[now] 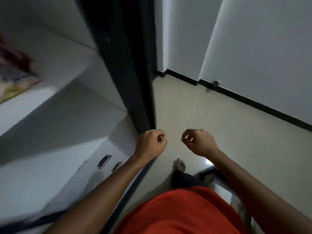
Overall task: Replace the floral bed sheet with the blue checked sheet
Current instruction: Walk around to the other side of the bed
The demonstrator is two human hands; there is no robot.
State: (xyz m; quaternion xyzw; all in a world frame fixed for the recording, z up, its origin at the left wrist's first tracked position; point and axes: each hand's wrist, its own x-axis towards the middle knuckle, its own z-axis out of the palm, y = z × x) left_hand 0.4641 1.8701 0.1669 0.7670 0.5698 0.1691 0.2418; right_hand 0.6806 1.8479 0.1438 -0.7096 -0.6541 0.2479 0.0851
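Blurred cloth (16, 73) on the shelf (50, 92) — cut by the left edge — pattern unreadable.

A white shelf (50, 68) holds a blurry bright cloth (15, 76). Right of the shelf, a bare foot (179, 166) stands on the floor (219, 115).

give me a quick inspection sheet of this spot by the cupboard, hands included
surface: white cupboard shelf, blurred by motion
job's things: no bed and no blue checked sheet in view; patterned folded cloth on the shelf at far left, red, yellow and purple, too blurred to tell the print
clutter: nothing seen
grippers: left hand and right hand raised in front of the body, fingers curled, holding nothing
cables: nothing seen
surroundings: dark door edge just above the left hand; two metal drawer handles below the shelf; beige floor; white wall with black skirting; one bare foot
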